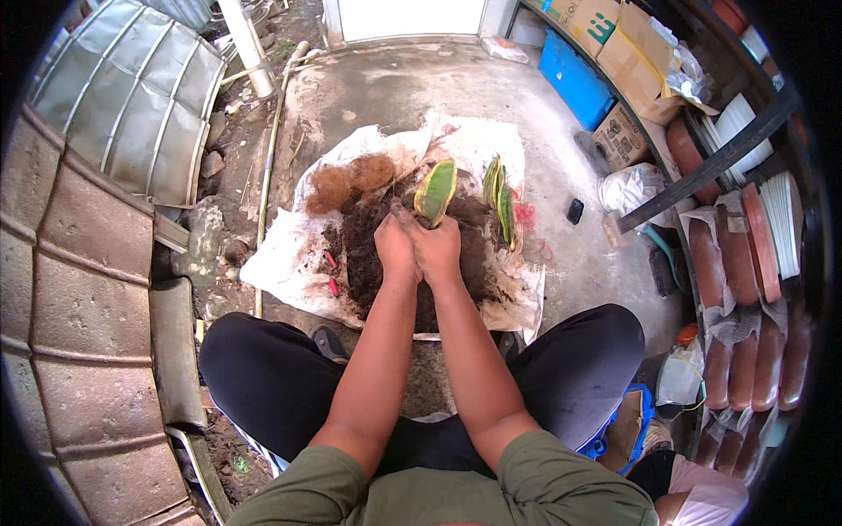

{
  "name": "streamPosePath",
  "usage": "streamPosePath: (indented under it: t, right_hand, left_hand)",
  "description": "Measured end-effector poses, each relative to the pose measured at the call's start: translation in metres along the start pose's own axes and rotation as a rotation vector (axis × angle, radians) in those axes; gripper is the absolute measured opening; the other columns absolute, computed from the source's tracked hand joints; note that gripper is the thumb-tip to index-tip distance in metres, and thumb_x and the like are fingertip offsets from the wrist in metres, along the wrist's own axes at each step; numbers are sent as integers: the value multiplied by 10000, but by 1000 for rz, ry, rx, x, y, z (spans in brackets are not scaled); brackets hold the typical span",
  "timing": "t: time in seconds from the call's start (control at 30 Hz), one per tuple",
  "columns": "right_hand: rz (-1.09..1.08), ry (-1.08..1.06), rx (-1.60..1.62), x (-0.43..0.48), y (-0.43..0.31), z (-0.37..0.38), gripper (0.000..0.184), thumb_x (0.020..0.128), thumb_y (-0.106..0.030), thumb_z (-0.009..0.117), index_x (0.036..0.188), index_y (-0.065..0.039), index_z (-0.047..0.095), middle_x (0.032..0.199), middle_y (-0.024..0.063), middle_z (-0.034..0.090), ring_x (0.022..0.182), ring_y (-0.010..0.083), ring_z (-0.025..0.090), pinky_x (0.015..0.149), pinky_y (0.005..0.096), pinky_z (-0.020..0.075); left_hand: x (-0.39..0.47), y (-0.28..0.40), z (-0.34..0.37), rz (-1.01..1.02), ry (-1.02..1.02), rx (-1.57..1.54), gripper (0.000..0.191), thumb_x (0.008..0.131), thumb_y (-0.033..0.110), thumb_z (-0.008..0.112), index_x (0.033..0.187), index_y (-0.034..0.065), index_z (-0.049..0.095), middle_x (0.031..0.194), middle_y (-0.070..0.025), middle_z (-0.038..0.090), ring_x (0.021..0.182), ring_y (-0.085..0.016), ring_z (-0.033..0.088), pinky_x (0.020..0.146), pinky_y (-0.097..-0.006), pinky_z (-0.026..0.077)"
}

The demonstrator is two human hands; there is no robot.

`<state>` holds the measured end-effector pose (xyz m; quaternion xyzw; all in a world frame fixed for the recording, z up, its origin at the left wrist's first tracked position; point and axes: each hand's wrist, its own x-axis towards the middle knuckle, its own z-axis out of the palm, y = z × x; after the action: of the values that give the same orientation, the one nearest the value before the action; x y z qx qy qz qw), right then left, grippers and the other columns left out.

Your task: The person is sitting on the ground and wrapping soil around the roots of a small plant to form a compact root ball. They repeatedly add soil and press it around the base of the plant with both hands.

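Both of my hands meet over a mound of dark soil spread on a white woven sack. A broad green leaf with yellow edges, like a snake plant's, rises from between them. My right hand is closed around its lower end. My left hand presses against the right one, its soiled fingers pointing forward; whether it grips anything is hidden. Brown fibre clumps lie at the sack's back left. More variegated leaves rest at its right side, and small red-handled items lie on the left.
A bamboo pole borders the concrete on the left, near a metal-framed panel. A black object lies right of the sack. Shelves with cardboard boxes and brown planters line the right; part of another person shows lower right.
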<state>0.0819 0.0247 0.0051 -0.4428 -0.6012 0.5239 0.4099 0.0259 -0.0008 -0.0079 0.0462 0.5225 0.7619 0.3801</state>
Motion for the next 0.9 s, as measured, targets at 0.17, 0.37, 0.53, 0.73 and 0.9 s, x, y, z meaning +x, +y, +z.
streamPosePath:
  t: [0.17, 0.37, 0.53, 0.73, 0.9]
  right_hand:
    - [84, -186, 98, 4, -6, -9, 410, 831, -348, 813, 1049, -17, 710, 995, 145, 719, 919, 227, 670, 828, 369, 507]
    - [-117, 76, -198, 22, 23, -26, 712, 898, -603, 645, 1311, -35, 529, 1313, 224, 503, 1257, 407, 416, 1076, 544, 327]
    - [-67, -70, -135, 31, 34, -42, 845, 940, -750, 407, 1386, -35, 473, 1367, 257, 495, 1311, 432, 407, 1105, 517, 310]
    - [76, -54, -3, 30, 41, -33, 833, 984, -720, 324, 1399, -14, 477, 1394, 234, 504, 1271, 380, 483, 1098, 486, 333]
    - [204, -46, 271, 37, 37, -33, 760, 1025, -652, 315, 1306, 16, 546, 1231, 183, 612, 1122, 276, 581, 999, 429, 420]
  left_hand:
    - [18, -10, -10, -115, -36, -41, 474, 1058, 397, 395, 1227, 13, 616, 1094, -100, 650, 963, -228, 614, 869, -414, 479]
    - [5, 5, 0, -348, -300, 112, 687, 1032, 582, 388, 1388, 10, 520, 1241, -95, 633, 1105, -227, 613, 943, -404, 483]
    - [7, -7, -2, -289, -303, 253, 762, 1014, 661, 359, 1366, 9, 536, 1189, -119, 638, 1040, -224, 598, 945, -424, 460]
    - [21, -33, -4, -355, -188, 72, 656, 1031, 604, 393, 1284, 28, 581, 1173, -124, 650, 1100, -249, 606, 988, -390, 453]
    - [22, -37, -12, -366, -130, -262, 568, 1056, 537, 364, 1175, 34, 601, 975, -124, 684, 806, -257, 658, 736, -402, 541]
